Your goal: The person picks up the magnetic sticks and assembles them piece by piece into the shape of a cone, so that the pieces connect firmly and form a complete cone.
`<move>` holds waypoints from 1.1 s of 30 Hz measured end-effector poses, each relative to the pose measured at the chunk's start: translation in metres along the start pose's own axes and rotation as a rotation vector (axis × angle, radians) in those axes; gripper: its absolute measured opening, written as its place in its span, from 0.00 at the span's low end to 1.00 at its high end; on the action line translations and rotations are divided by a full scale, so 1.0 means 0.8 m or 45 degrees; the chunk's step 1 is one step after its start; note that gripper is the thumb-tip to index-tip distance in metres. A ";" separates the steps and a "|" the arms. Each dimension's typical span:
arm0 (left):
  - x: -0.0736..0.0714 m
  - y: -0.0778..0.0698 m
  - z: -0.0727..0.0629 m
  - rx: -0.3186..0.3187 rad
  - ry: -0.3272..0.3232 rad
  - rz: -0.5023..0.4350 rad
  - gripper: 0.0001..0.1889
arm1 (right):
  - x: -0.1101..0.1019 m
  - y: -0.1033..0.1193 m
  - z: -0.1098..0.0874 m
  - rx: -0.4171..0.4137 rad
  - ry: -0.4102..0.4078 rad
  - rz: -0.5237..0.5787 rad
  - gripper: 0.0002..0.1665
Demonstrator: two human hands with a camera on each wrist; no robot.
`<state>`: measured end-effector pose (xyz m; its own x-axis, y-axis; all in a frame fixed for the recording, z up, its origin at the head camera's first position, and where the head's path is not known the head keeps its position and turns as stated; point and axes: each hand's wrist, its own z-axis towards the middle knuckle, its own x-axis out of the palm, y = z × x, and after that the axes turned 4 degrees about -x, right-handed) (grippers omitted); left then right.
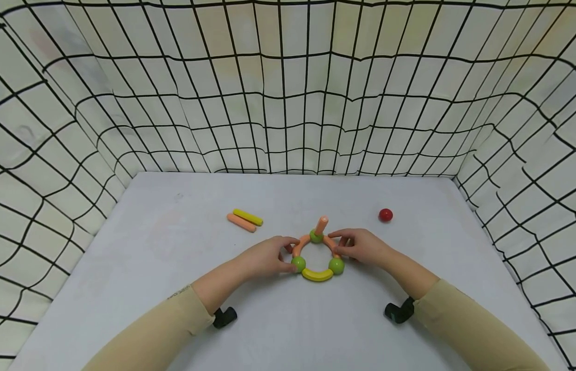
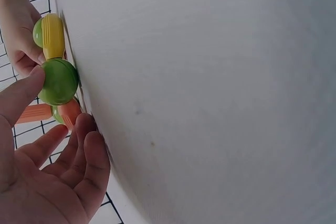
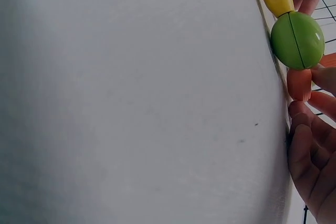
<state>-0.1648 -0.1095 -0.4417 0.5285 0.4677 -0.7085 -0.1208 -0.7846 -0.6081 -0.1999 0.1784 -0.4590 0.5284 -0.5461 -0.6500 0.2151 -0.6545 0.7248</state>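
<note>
Holding the ring (image 1: 317, 275), left hand (image 1: 273, 254) and right hand (image 1: 363, 246) (both half-curled).

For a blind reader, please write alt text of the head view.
A left hand and right hand hold a ring of curved orange and yellow rods and green balls, an orange stick rising from the farthest. Beyond lie two loose sticks and a red ball.
</note>
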 end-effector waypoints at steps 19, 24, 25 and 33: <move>-0.035 0.023 -0.016 -0.064 -0.183 0.053 0.26 | -0.001 0.000 0.000 -0.016 0.006 0.035 0.26; -0.058 0.043 -0.025 -0.048 -0.305 0.129 0.24 | -0.003 0.002 -0.001 -0.009 0.011 0.028 0.26; -0.062 0.048 -0.026 -0.038 -0.327 0.148 0.23 | -0.003 0.002 -0.001 -0.009 0.011 0.028 0.26; -0.090 0.074 -0.037 0.026 -0.425 0.264 0.16 | -0.004 0.000 0.000 -0.012 0.018 0.043 0.25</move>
<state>-0.1849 -0.2020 -0.4162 0.1892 0.4094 -0.8925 -0.2149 -0.8696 -0.4445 -0.2015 0.1802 -0.4574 0.5470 -0.5602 -0.6221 0.2045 -0.6312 0.7482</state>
